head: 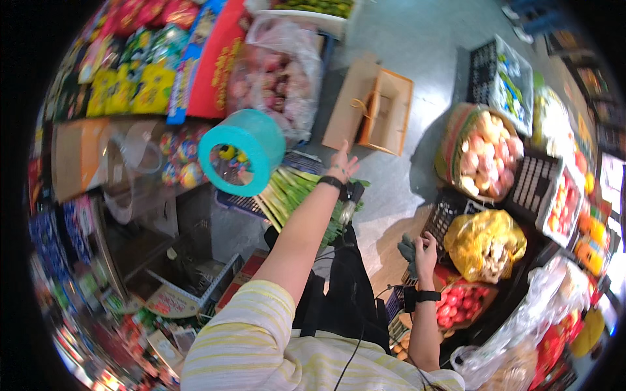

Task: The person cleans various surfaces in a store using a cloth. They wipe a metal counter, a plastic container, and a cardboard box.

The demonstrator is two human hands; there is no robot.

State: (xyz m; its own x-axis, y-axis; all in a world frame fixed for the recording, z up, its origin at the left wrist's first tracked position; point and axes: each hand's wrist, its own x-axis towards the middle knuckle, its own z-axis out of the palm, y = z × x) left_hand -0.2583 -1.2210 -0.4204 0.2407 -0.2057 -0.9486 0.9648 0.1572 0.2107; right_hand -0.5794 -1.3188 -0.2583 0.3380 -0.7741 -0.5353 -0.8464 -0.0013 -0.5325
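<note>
My left hand (pixel 344 165) reaches forward with its fingers apart and nothing in them. It is above the floor, between leafy green stalks (pixel 293 195) and an open cardboard box (pixel 386 115). The stalks lie in a dark plastic crate, partly under my left forearm. At my right side, my right hand (pixel 426 251) has bent fingers. Beside it is a dark grey-green item (pixel 407 250), perhaps a glove or a vegetable; whether the hand grips it cannot be told. A yellow plastic bag (pixel 484 242) of pale produce stands just right of that hand.
A clear tub with a turquoise rim (pixel 210 168) stands left of the stalks. Beyond it lies a bag of reddish onions (pixel 279 78). On the right are a woven sack of pale bulbs (pixel 489 151), black crates (pixel 530 181) and red tomatoes (pixel 459 303). A person's legs (pixel 538 19) show far off.
</note>
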